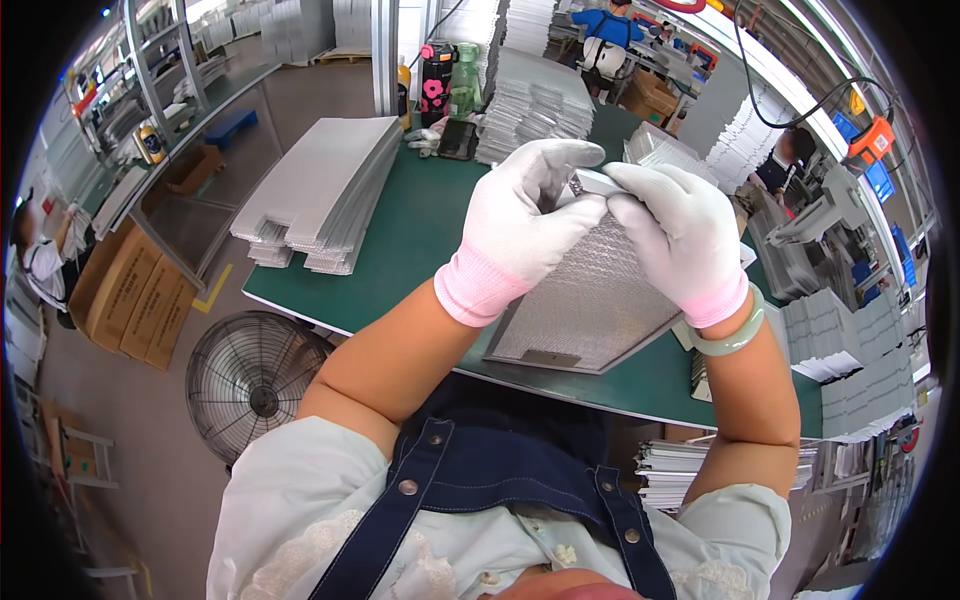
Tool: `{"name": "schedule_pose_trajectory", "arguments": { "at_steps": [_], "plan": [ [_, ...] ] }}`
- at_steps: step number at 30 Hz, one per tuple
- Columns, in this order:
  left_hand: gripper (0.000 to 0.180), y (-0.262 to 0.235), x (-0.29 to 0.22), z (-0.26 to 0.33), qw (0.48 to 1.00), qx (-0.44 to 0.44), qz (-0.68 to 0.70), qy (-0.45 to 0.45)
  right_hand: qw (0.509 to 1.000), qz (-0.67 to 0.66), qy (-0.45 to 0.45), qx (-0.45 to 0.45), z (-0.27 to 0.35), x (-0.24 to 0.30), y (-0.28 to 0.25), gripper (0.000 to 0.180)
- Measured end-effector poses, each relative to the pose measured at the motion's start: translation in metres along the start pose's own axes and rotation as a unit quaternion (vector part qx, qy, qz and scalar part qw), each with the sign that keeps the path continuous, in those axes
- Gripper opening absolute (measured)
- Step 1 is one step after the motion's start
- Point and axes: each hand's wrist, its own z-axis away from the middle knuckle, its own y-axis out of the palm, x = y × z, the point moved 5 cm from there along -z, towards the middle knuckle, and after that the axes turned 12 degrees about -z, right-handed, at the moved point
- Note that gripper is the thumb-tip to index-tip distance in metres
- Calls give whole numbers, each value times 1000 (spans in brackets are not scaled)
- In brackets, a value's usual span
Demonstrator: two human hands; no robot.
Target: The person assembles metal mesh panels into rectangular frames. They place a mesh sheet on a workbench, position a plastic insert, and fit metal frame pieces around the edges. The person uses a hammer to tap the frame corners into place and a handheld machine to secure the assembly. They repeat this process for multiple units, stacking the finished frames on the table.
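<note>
A silver metal mesh filter panel (600,290) with a thin frame stands tilted on the green table in front of me, with a small plate near its lower edge. Both my hands wear white gloves with pink cuffs and meet at the panel's top. My left hand (530,205) is closed, thumb and index finger curled around a small shiny metal piece (576,184) at the panel's upper edge. Beside it, my right hand (675,225) grips the top edge of the panel, its fingertips close to the left ones. The gloves partly hide that edge.
Stacked flat silver panels (325,185) lie on the green table (420,230) at left, with more stacks (535,100) behind. A black flowered bottle (436,85), a green bottle (465,80) and a phone (458,139) stand or lie there. A floor fan (260,385) is at lower left.
</note>
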Motion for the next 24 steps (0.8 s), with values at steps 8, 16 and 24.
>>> {"name": "schedule_pose_trajectory", "arguments": {
  "at_steps": [8, 16, 24],
  "plan": [
    [40, -9, 7, 11, 983, -11, -116, 141, 999, -17, -18, 32, -1, 4, 2, 22],
    [42, -15, 14, 13, 984, 52, -146, 86, 996, 70, -59, 23, 7, 6, 9, 35],
    [44, -14, 3, 11, 931, -35, -273, 240, 992, 109, -65, 7, 12, -2, 21, 44]
  ]
}}
